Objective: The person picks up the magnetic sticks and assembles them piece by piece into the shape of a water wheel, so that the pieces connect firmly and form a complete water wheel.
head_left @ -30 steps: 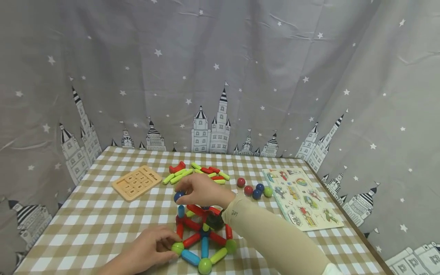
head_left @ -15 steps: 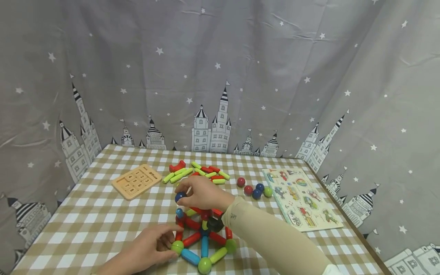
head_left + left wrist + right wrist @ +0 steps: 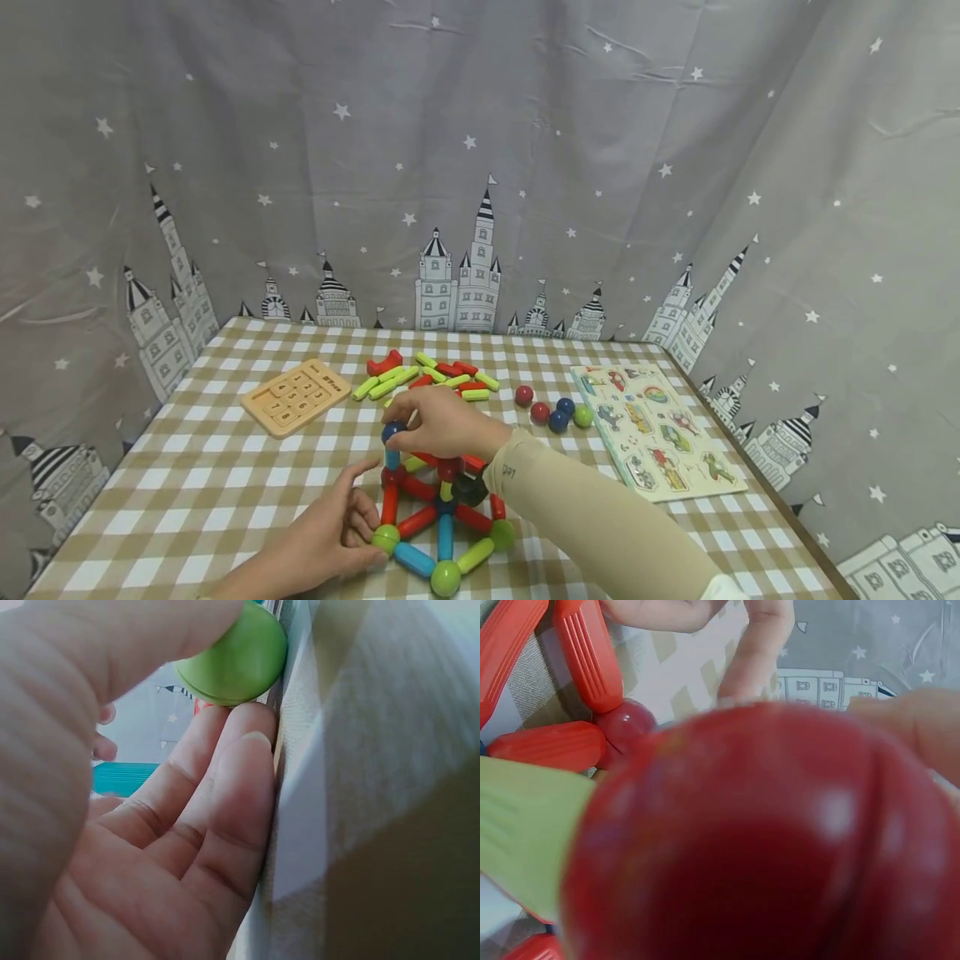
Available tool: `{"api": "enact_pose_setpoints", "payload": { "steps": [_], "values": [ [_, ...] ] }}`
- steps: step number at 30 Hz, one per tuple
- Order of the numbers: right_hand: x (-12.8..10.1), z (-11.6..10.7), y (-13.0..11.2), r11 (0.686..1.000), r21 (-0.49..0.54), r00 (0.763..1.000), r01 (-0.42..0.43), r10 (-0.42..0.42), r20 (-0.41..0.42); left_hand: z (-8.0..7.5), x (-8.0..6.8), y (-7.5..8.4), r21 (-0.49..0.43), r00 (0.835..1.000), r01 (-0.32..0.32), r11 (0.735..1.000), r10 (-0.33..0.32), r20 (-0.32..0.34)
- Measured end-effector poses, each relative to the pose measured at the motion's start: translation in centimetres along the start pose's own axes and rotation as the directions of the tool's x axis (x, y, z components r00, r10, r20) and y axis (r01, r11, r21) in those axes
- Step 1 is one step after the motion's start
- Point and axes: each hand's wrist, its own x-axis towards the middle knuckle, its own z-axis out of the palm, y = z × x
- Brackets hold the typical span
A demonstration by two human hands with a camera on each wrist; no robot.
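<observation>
My right hand (image 3: 442, 423) pinches a dark blue ball (image 3: 392, 432) between thumb and fingers. Directly under that ball stands a blue magnetic rod (image 3: 392, 459), upright on a red corner ball (image 3: 626, 724) of a wheel-shaped frame. My left hand (image 3: 318, 533) holds the frame's green ball (image 3: 244, 660) at the near left corner, thumb on one side and fingertips on the other, index finger raised. Red, blue and yellow-green rods meet at the frame's dark hub ball (image 3: 446, 505). From the hub rises a yellow-green rod (image 3: 525, 825) topped by a red ball (image 3: 765, 840).
Behind the frame lies a pile of yellow-green and red rods (image 3: 386, 385) with a red curved piece (image 3: 385, 362). Loose balls (image 3: 540, 412) sit to its right. A wooden number puzzle (image 3: 296, 397) is at left, a picture puzzle board (image 3: 660, 433) at right.
The blue rod tipped toward me half a second ago and now stands upright against the blue ball. My left index finger has lifted away from the red rod beside it.
</observation>
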Motion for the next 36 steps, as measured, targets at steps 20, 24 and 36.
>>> {"api": "enact_pose_setpoints", "payload": {
  "steps": [20, 24, 36],
  "values": [
    [0.0, 0.4, 0.8, 0.999, -0.037, 1.0, -0.009, 0.009, -0.013, -0.1, 0.5, -0.6, -0.043, 0.998, 0.045, 0.998, -0.043, 0.053],
    [-0.5, -0.1, 1.0, 1.0, -0.012, 0.999, -0.013, 0.013, -0.045, 0.1, 0.2, -0.8, -0.087, 0.998, 0.048, 0.995, -0.045, 0.033],
    [-7.4, -3.7, 13.0, 0.927, 0.233, 0.716, -0.293, 0.375, -0.589, 0.0, 0.2, -0.1, 0.08, 1.0, 0.002, 0.997, -0.004, 0.031]
  ]
}}
